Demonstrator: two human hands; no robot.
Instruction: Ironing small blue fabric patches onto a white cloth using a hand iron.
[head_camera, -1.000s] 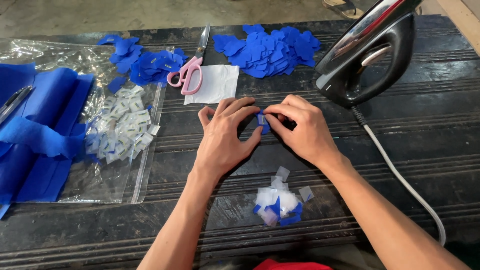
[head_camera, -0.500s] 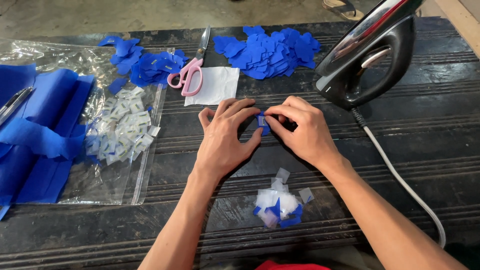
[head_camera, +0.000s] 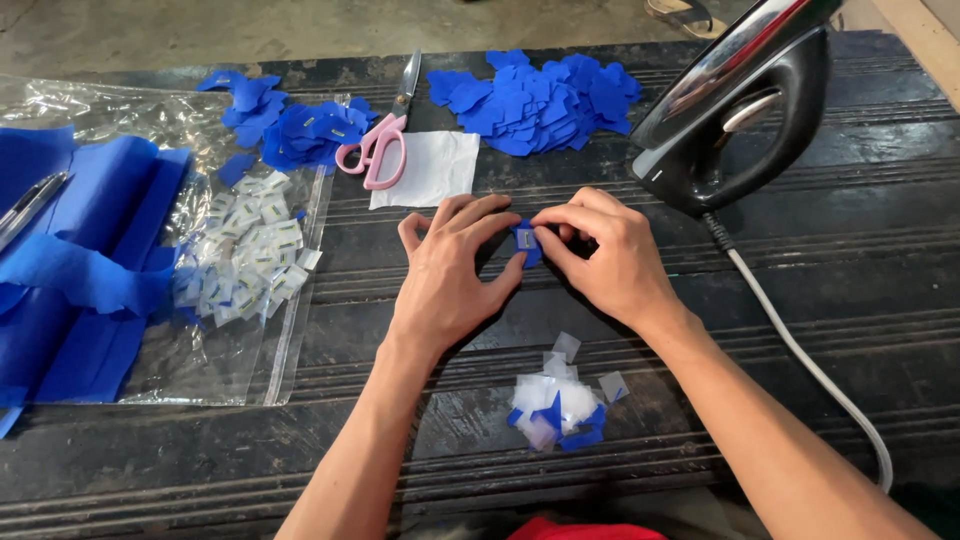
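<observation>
On the bench (head_camera: 860, 230), the scissors (head_camera: 385, 140) lay behind the hands, with a pile of fabric pieces (head_camera: 540, 100) to their right and the iron (head_camera: 740, 110) farther right. A plastic bag (head_camera: 240, 300) of small labels (head_camera: 250, 260) lay to the left, and a heap of scraps (head_camera: 560, 405) sat in front of the hands.

1. The surface is a dark, worn wooden table (head_camera: 420, 470) of grooved planks running left to right.
2. At the left lie a folded blue cloth (head_camera: 80, 260) and a clear plastic bag (head_camera: 250, 330) with small white labels on it.
3. Along the far edge sit 2 heaps of blue fabric pieces (head_camera: 540, 100), pink-handled scissors (head_camera: 380, 140) and a white sheet (head_camera: 430, 170).
4. A black iron (head_camera: 740, 110) stands at the right, its white cord (head_camera: 800, 350) trailing toward the near edge.
5. A small pile of white and blue scraps (head_camera: 560, 405) lies near the front.
</observation>
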